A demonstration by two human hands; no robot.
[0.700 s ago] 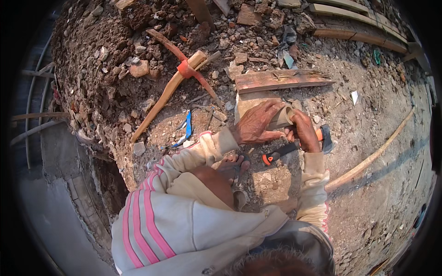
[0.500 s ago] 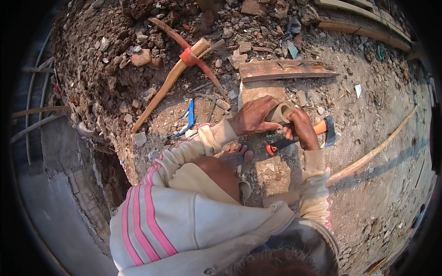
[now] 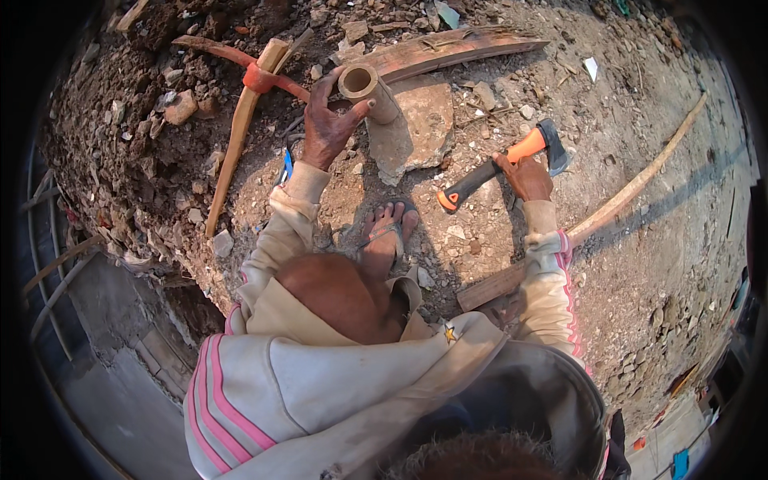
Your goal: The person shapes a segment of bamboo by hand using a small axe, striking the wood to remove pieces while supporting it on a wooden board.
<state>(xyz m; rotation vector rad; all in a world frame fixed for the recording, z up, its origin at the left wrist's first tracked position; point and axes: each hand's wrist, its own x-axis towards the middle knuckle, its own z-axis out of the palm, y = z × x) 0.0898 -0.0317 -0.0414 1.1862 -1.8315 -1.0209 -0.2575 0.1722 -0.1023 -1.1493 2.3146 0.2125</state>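
Observation:
A short, thick-walled brown tube (image 3: 383,106) stands upright with its hollow end facing up, on a flat slab of stone (image 3: 424,132). My left hand (image 3: 328,132) grips it from the left side, thumb in front and fingers behind. To the right lies an axe (image 3: 474,183) with an orange and black handle and a dark head. The fingers of my right hand (image 3: 530,178) are closed on its handle, just below the head.
A pickaxe (image 3: 237,148) with a red head and wooden handle rests on rubble at the left. Behind the slab lies a weathered wooden beam (image 3: 468,50). A long pole (image 3: 640,192) runs along the right. My sandalled foot (image 3: 382,240) is close in front.
Both hands were together at the tube. The left has moved left and set the tube upright on the slab; the right has let go and taken hold of the axe.

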